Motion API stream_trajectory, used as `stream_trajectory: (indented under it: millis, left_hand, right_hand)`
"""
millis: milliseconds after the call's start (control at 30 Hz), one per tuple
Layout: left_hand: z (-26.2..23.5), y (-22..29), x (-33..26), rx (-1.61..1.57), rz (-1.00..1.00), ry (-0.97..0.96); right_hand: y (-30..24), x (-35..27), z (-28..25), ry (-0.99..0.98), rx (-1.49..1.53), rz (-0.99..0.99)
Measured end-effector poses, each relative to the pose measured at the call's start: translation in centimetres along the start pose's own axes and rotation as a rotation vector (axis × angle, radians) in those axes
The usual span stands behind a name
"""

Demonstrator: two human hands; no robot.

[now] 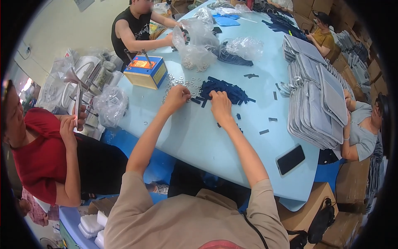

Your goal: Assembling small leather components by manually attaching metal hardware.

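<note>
Far left: a person in a red top (39, 159) sits beside the counter (199, 137), holding a dark flat object (78, 106) upright in one hand. Behind that, a heap of clear bags and white goods (83, 79), and a crumpled clear plastic bag (111, 104) at the counter's left edge.

On the pale blue counter, upper left: a blue and yellow box (146, 71) with a small metal fixture on top. A person in a black sleeveless top (134, 29) stands behind it, hands in clear plastic bags (195, 41).

Centre: left hand (177, 97) rests on a scatter of small metal rings (182, 85), fingers curled down; grip narrow, whether it holds a ring cannot be told. Just beside it, right hand (220, 106) lies at the near edge of a pile of dark blue strips (226, 89), fingers bent into the pile; grip closed down, contents not visible. The two hands are near each other, apart. Loose strips (264, 132) lie singly on the counter to the right of the right hand.

Right: a long stack of grey flat pouches (315, 95) runs along the counter's right side. A black phone (290, 159) lies face up near the near-right edge. A person in a grey top (360, 133) leans at the right edge; another, in a yellow top (324, 38), sits further back. Brown cartons (352, 182) stand below.
</note>
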State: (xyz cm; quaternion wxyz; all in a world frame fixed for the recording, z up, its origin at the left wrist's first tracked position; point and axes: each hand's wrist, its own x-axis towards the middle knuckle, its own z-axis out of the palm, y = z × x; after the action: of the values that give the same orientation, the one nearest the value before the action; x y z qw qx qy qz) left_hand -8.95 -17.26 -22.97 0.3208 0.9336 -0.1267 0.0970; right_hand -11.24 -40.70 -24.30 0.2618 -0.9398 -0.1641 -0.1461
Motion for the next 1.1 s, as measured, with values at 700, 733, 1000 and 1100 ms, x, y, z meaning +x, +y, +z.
stream_trajectory:
  millis: [700,733,1000,1100]
  left_hand:
    - [-0.1,-1.0,0.1,-0.058,0.039,0.167]
    - [0.1,-0.7,-0.2,-0.060,0.041,0.161]
    - [-0.4,1.6,-5.6,-0.406,-0.174,0.282]
    - [-0.2,2.6,-7.1,-0.535,-0.249,0.224]
  right_hand:
    - [0.2,1.1,1.2,0.141,-0.016,-0.166]
    - [0.5,1.3,1.4,0.140,-0.040,-0.165]
    - [0.1,0.9,0.3,0.099,-0.044,-0.205]
    - [0.8,0.6,-0.4,0.066,0.043,-0.143]
